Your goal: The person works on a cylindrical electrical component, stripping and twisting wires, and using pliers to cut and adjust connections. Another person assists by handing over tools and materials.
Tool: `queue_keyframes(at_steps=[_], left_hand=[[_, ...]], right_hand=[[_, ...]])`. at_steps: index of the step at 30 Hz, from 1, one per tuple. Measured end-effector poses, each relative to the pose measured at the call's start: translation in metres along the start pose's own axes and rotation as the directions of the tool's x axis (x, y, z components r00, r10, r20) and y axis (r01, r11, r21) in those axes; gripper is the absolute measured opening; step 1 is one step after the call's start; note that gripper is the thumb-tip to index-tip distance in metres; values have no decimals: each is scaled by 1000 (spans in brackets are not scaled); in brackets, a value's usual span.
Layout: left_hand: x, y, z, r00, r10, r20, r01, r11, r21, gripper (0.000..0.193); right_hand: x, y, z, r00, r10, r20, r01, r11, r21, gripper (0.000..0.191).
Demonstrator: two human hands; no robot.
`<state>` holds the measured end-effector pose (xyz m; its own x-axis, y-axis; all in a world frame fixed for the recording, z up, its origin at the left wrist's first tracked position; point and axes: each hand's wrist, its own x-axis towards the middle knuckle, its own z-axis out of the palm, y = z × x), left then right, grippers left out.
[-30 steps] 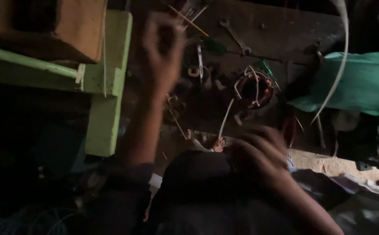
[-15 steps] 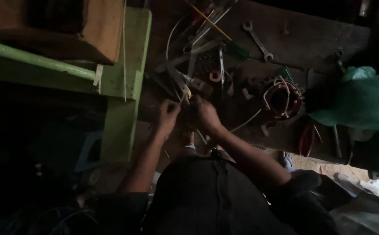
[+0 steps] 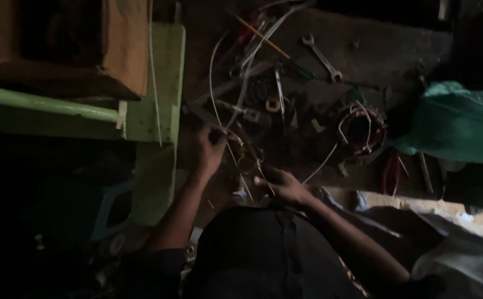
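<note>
Green painted frame [image 3: 158,99], brown box [image 3: 122,47], teal-green cloth [image 3: 460,122], red-handled pliers [image 3: 390,173], silver spanner [image 3: 322,57], white wire [image 3: 215,77], coppery motor winding [image 3: 361,128] with white leads, dark brown floor [image 3: 385,33].

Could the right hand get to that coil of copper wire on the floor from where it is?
Probably yes. The right hand lies low beside the wound coil, with only a loose white wire and small scraps between them; nothing tall blocks the way.
</note>
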<state>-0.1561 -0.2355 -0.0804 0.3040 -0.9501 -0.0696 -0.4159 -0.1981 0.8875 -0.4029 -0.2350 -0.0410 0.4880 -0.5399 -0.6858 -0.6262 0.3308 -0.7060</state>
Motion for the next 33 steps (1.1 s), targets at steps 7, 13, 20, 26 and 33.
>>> queue_keyframes(at_steps=[7, 13, 20, 26, 33], left_hand=[[-28, -38, 17, 999, -16, 50, 16, 1000, -3, 18], [-45, -51, -15, 995, 98, -24, -100, 986, -130, 15], [-66, 113, 12, 734, 679, -16, -656, 702, -277, 25], [-49, 200, 59, 418, 878, 231, -805, 476, -354, 39], [-37, 214, 224, 457, 795, 399, -845, 528, -84, 45]], right_hand=[[11, -2, -1, 989, -13, 147, 4, 998, 63, 62], [33, -17, -7, 997, -62, -40, 35, 876, -481, 42], [-60, -39, -40, 993, 23, -119, -2, 984, 176, 42], [-156, 2, -75, 878, -315, -361, 474, 685, 553, 28], [-222, 83, -84, 321, -160, -934, 713, 689, 127, 9]])
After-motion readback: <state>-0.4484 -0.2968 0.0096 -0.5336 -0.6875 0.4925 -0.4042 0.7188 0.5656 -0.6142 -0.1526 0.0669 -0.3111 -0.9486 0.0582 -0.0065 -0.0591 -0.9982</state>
